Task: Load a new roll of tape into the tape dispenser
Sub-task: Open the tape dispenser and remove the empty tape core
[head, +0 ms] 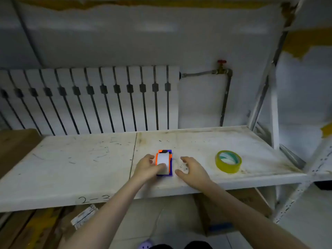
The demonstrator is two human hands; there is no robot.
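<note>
So we're looking down at a scuffed white shelf [89, 159], and the tape dispenser [164, 162] sits near the front edge, a bit right of the seam that runs across the board. It's a small orange and blue thing with a white roll or core showing on top, lying flat on the shelf.

Our left hand [148, 168] is on the dispenser: thumb laid across its near end and fingers curled round its left side, so it's gripping the dispenser rather than just resting there. Our right hand [191, 169] is just right of the dispenser, fingers spread and curved, holding nothing and not touching the dispenser as far as we can tell.

The new roll of tape [228, 161] lies flat on the shelf, well to the right of the dispenser, past the right hand. It's yellowish clear tape with a green and white core, apart from both hands.

Behind the dispenser, against the wall, there's a white radiator [89, 97], and to the right of that a pipe with a red valve [221, 62]. On the front lip of the shelf, left of the dispenser, "2-3" is handwritten [94, 199].
</note>
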